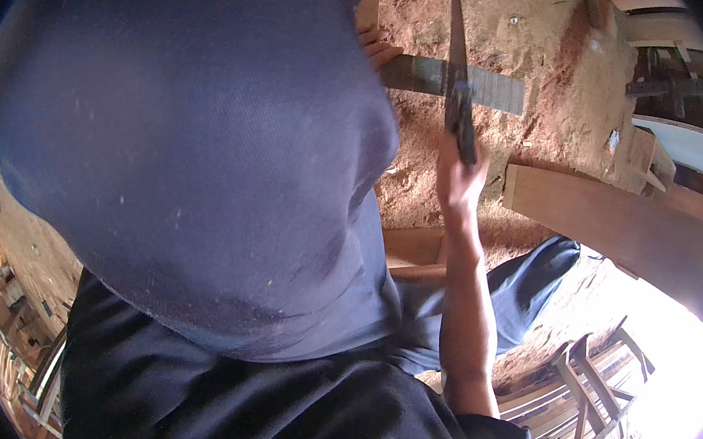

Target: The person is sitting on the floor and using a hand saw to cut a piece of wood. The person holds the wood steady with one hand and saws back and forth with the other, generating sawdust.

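My right hand point(462, 175) is closed around the dark handle of a handsaw point(458, 48). The saw's blade points up and away, crossing over a flat wooden board point(497, 91). Dark grey shows on the board's left part, while the right part looks lighter. At the board's left end, the fingers of my left hand point(378, 50) show in part, bent against it. Dark blue cloth point(199, 137) hides the rest of that hand and arm. Whether the blade's teeth have entered the wood cannot be made out.
Reddish, dusty ground point(547, 35) lies under the work. A wide brown plank point(614, 219) is at the right, near a bent leg in blue trousers point(535, 292). Wooden frames point(593, 387) stand at lower right beside strong glare. More timber pieces point(21, 315) lie at lower left.
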`<state>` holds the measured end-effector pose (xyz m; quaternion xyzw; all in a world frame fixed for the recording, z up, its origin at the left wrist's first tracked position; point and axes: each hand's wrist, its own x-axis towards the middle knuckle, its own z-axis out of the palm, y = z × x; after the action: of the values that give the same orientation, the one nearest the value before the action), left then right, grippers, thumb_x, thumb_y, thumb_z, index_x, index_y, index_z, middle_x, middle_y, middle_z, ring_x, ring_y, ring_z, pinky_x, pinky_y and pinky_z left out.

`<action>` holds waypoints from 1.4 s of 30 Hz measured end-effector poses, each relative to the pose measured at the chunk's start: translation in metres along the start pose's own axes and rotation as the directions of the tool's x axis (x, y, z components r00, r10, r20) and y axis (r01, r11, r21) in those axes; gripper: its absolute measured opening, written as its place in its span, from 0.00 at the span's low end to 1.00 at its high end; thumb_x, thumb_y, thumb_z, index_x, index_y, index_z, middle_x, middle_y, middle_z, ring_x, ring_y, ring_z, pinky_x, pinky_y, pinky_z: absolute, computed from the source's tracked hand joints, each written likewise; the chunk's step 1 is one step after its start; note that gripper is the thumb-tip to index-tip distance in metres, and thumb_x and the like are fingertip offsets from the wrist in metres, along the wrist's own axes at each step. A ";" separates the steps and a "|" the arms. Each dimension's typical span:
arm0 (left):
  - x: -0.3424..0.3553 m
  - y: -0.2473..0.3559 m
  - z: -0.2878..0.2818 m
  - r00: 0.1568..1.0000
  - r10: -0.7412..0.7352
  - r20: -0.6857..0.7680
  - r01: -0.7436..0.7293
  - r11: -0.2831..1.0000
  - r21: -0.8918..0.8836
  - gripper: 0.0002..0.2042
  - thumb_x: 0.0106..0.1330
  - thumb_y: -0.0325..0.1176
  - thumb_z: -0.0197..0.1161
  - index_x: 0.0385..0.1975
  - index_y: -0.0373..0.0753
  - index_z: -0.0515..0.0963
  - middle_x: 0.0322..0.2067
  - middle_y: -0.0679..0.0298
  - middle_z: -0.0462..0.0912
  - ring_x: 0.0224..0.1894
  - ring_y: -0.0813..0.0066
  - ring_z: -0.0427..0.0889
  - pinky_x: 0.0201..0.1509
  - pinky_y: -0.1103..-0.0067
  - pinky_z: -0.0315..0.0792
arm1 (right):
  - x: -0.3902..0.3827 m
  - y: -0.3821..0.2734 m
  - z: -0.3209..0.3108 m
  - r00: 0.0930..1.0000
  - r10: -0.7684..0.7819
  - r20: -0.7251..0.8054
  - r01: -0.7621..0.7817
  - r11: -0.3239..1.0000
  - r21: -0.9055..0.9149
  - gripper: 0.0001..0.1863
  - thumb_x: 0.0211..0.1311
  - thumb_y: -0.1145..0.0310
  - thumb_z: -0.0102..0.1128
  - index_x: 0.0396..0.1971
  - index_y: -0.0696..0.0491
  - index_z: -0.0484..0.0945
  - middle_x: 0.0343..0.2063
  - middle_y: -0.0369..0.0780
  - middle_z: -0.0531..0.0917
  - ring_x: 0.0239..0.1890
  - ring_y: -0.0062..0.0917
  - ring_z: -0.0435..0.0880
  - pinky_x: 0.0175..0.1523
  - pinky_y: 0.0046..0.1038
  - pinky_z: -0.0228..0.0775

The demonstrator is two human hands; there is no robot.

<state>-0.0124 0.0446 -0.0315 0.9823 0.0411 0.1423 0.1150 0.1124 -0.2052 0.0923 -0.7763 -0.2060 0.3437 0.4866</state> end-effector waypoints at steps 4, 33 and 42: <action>0.001 0.001 -0.001 0.998 -0.026 0.062 0.027 0.999 -0.023 0.36 0.66 0.55 0.57 0.70 0.43 0.59 0.66 0.52 0.66 0.71 0.52 0.59 0.75 0.60 0.53 | -0.082 0.039 -0.010 0.971 -0.180 -0.156 0.139 0.960 -0.242 0.13 0.61 0.67 0.56 0.19 0.56 0.72 0.14 0.38 0.74 0.16 0.20 0.71 0.22 0.30 0.63; 0.009 0.012 -0.026 0.988 -0.090 0.126 0.101 0.992 -0.082 0.36 0.64 0.54 0.60 0.68 0.43 0.60 0.64 0.51 0.67 0.70 0.51 0.60 0.76 0.61 0.52 | -0.041 0.042 0.003 0.975 -0.197 -0.100 0.149 0.920 -0.362 0.14 0.64 0.67 0.53 0.20 0.57 0.69 0.13 0.36 0.69 0.16 0.21 0.68 0.22 0.31 0.59; 0.003 0.005 -0.016 0.999 -0.025 -0.031 0.022 0.995 -0.095 0.36 0.65 0.56 0.58 0.69 0.43 0.60 0.65 0.51 0.67 0.70 0.52 0.60 0.75 0.61 0.53 | -0.088 0.046 -0.016 0.990 -0.097 -0.104 0.071 0.971 -0.228 0.13 0.63 0.65 0.56 0.22 0.56 0.73 0.15 0.37 0.73 0.19 0.24 0.71 0.28 0.31 0.66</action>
<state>-0.0142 0.0436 -0.0149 0.9727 0.0477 0.1585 0.1624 0.0634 -0.2932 0.0849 -0.8352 -0.2481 0.2523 0.4210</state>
